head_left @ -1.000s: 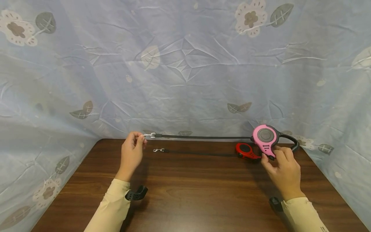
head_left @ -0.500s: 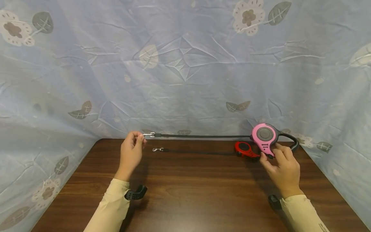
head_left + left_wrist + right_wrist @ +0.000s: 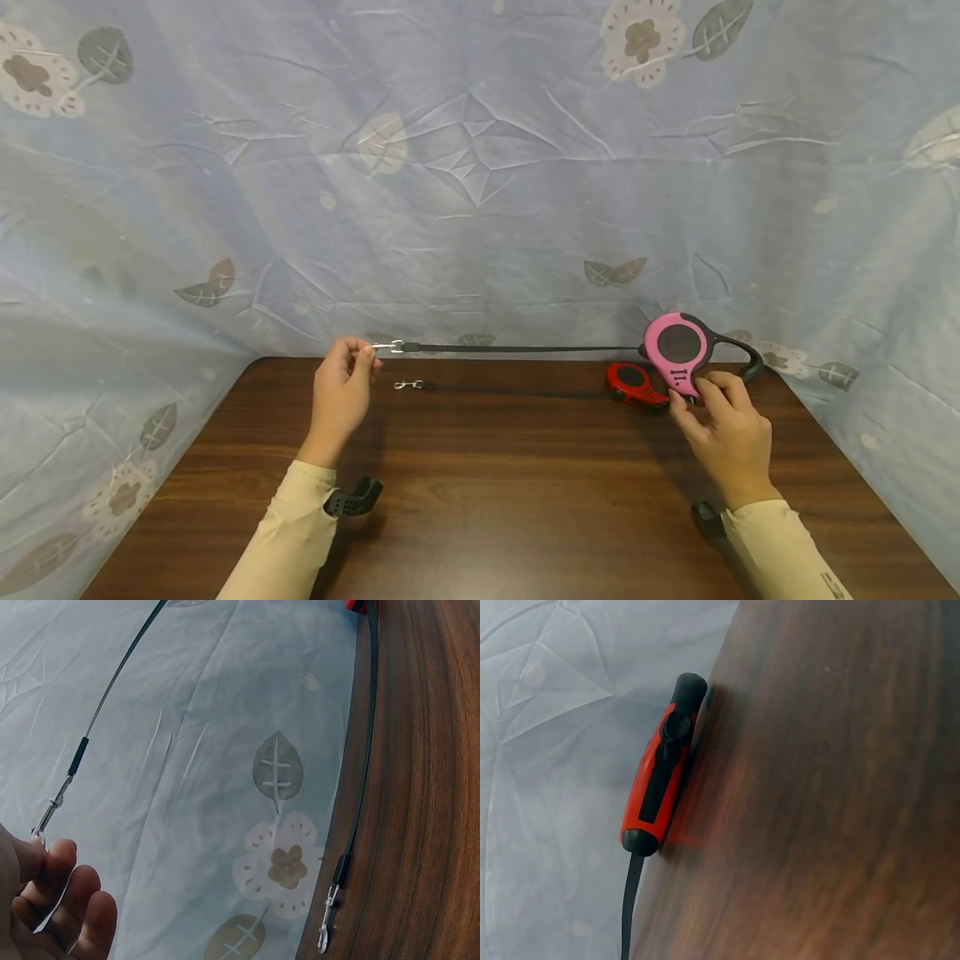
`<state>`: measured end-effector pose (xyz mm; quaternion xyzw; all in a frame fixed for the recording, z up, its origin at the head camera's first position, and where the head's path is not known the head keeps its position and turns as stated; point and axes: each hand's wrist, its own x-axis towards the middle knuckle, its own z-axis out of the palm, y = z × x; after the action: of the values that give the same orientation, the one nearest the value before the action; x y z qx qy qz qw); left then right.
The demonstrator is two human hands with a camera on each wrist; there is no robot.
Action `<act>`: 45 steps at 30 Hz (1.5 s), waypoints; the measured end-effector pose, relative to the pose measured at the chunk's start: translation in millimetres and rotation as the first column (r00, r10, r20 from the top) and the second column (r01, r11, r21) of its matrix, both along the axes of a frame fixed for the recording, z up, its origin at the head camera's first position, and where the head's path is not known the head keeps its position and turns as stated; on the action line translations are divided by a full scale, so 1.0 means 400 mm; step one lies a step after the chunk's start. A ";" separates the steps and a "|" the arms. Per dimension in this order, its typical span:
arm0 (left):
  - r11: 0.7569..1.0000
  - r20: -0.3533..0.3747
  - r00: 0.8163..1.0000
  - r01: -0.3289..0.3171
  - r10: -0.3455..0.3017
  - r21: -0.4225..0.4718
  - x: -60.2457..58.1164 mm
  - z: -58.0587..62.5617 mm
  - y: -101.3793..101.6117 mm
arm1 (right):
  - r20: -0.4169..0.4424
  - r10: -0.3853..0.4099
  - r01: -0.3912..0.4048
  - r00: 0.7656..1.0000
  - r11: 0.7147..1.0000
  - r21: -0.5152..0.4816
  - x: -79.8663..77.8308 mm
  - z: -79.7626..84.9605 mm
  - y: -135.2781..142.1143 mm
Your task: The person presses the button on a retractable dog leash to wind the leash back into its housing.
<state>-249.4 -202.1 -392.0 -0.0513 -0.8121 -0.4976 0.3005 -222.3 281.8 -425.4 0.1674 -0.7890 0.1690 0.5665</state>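
While the left hand pinches the silver clip and the right hand grips the pink reel, I suspect a loosened pinch could let the taut strap recoil.

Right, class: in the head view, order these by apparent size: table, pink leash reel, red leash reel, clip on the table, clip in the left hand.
1. Table
2. Pink leash reel
3. Red leash reel
Smallest, unranked: loose clip and held clip; fingers of the left hand partly hide the latter.
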 end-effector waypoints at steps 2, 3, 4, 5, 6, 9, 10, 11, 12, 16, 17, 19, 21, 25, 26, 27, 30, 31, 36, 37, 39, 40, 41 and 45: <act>1.000 -0.004 1.000 0.003 -0.003 0.006 0.001 0.002 0.002 | -0.004 -0.001 0.001 1.000 1.000 -0.001 0.000 0.000 0.000; 1.000 -0.007 1.000 0.006 -0.006 0.007 0.001 0.004 0.003 | -0.006 -0.002 0.002 1.000 1.000 -0.001 -0.001 0.000 0.001; 1.000 -0.009 1.000 0.008 -0.008 0.008 0.002 0.005 0.004 | -0.008 -0.003 0.003 1.000 1.000 0.000 -0.001 0.000 0.001; 1.000 -0.009 1.000 0.008 -0.008 0.008 0.003 0.006 0.005 | -0.011 -0.002 0.002 1.000 1.000 0.000 -0.001 0.000 0.001; 1.000 -0.009 1.000 0.007 -0.007 0.008 0.004 0.007 0.005 | -0.013 -0.001 0.001 1.000 1.000 0.000 -0.002 -0.001 0.002; 1.000 -0.011 1.000 0.004 -0.004 0.002 0.006 0.010 0.007 | -0.016 0.000 0.000 1.000 1.000 0.003 -0.004 -0.002 0.002; 1.000 -0.013 1.000 -0.001 0.001 -0.002 0.006 0.010 0.007 | -0.017 0.001 -0.001 1.000 1.000 0.004 -0.004 -0.002 0.002; 1.000 -0.015 1.000 -0.004 0.004 -0.003 0.007 0.010 0.008 | -0.017 0.003 -0.003 1.000 1.000 0.003 -0.004 -0.003 0.002; 1.000 -0.018 1.000 -0.006 0.006 -0.008 0.008 0.010 0.009 | -0.016 0.003 -0.003 1.000 1.000 0.006 -0.005 -0.003 0.001; 1.000 -0.027 1.000 -0.010 0.010 -0.022 0.009 0.011 0.011 | -0.017 0.004 -0.004 1.000 1.000 0.012 -0.005 -0.004 -0.001; 1.000 -0.029 1.000 -0.009 0.008 -0.024 0.009 0.011 0.012 | -0.018 0.006 -0.006 1.000 1.000 0.013 -0.005 -0.003 -0.002; 1.000 -0.035 0.999 -0.009 0.008 -0.030 0.010 0.012 0.013 | -0.017 0.006 -0.006 1.000 1.000 0.016 -0.004 -0.003 -0.004; 0.999 -0.042 0.999 -0.007 0.005 -0.033 0.011 0.012 0.014 | -0.014 0.010 -0.010 1.000 1.000 0.020 -0.002 -0.002 -0.006; 0.999 -0.061 0.998 0.005 -0.008 -0.044 0.010 0.011 0.014 | -0.003 0.014 -0.014 1.000 0.999 0.032 0.000 -0.003 -0.010; 0.999 -0.064 0.998 0.011 -0.014 -0.046 0.009 0.011 0.014 | -0.002 0.016 -0.016 1.000 0.999 0.033 0.000 -0.003 -0.011; 0.999 -0.070 0.997 0.013 -0.017 -0.052 0.008 0.011 0.014 | -0.002 0.018 -0.018 1.000 0.999 0.033 0.000 -0.003 -0.012; 0.998 -0.076 0.997 0.022 -0.026 -0.063 0.009 0.010 0.013 | -0.004 0.029 -0.029 1.000 0.999 0.031 -0.001 -0.005 -0.015; 0.998 -0.074 0.997 0.022 -0.027 -0.067 0.009 0.010 0.014 | -0.004 0.032 -0.032 0.999 0.999 0.031 -0.002 -0.005 -0.016; 0.997 -0.049 0.999 0.016 -0.020 -0.073 0.013 0.013 0.017 | -0.003 0.040 -0.040 0.999 0.999 0.036 0.001 -0.005 -0.021; 0.997 -0.046 0.999 0.014 -0.018 -0.076 0.013 0.014 0.019 | -0.003 0.040 -0.040 0.999 0.999 0.037 0.001 -0.005 -0.022; 0.997 -0.044 0.999 0.015 -0.019 -0.078 0.014 0.015 0.020 | -0.001 0.041 -0.041 0.999 0.998 0.042 0.003 -0.004 -0.023; 0.997 -0.044 0.999 0.018 -0.022 -0.078 0.015 0.016 0.021 | -0.002 0.044 -0.044 0.999 0.998 0.042 0.003 -0.003 -0.024; 0.996 -0.046 0.999 0.016 -0.020 -0.084 0.015 0.015 0.022 | -0.003 0.046 -0.046 0.999 0.998 0.043 0.004 -0.002 -0.025; 0.995 -0.051 0.998 0.018 -0.023 -0.096 0.017 0.016 0.024 | 0.000 0.051 -0.051 0.999 0.997 0.050 0.006 -0.001 -0.027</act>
<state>-242.7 -192.3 -385.8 -0.0870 -0.8263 -0.4597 0.3135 -219.9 270.8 -425.7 0.2017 -0.7880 0.1636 0.5581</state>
